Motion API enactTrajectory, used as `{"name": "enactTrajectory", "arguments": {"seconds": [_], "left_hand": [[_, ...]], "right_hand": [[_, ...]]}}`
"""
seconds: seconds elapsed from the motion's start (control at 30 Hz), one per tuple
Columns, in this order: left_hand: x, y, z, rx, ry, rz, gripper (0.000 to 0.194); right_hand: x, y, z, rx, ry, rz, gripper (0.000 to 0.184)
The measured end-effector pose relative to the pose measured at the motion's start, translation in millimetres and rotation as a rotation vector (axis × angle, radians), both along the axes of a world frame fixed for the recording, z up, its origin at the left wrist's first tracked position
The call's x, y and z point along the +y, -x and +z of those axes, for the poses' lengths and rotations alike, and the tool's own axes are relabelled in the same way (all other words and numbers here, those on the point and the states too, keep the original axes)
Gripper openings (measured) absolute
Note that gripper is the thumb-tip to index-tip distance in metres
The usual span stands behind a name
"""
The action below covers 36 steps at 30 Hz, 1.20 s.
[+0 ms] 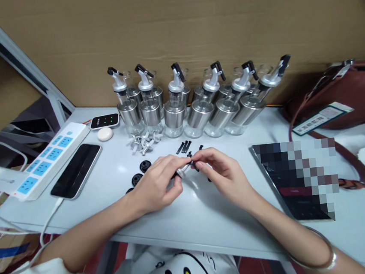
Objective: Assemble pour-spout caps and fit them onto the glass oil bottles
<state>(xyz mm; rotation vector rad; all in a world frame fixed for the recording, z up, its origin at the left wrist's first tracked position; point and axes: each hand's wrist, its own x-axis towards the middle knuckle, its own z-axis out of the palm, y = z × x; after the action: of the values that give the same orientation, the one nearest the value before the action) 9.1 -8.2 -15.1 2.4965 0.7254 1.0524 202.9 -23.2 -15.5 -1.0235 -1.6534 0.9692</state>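
My left hand [158, 184] is closed round a silver pourer spout [182, 171], its fingers hiding much of the lower end. At the tip of that spout, my right hand [226, 171] pinches a small black lever [194, 166]; whether the two parts are joined cannot be made out. Several black levers [183, 147] lie just beyond my fingers, and another is partly covered by my right hand. Round black stoppers [137, 179] rest beside my left hand. Farther back is a pile of loose silver spouts [144, 142].
Glass bottles with steel sleeves [173, 114] stand in rows at the back, the front ones topped with pourers. A power strip [54, 160], a phone [77, 171], a white round case [105, 134] and a small black device [105, 121] lie left. A tablet [281, 188] and brown bag [336, 92] are right.
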Motion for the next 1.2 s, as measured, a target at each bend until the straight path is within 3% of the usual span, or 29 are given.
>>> {"name": "enactTrajectory", "arguments": {"seconds": [0.5,1.2], "left_hand": [[-0.5,-1.1,-0.8,-0.01,-0.021,-0.019,0.036],[-0.3,-2.1,0.5,-0.001,-0.064,0.002,0.03]], "right_hand": [[-2.8,1.0,3.1,-0.201,-0.24,-0.026,0.017],[-4.1,-0.7,4.0,-0.167,-0.174,-0.064,0.006]]}}
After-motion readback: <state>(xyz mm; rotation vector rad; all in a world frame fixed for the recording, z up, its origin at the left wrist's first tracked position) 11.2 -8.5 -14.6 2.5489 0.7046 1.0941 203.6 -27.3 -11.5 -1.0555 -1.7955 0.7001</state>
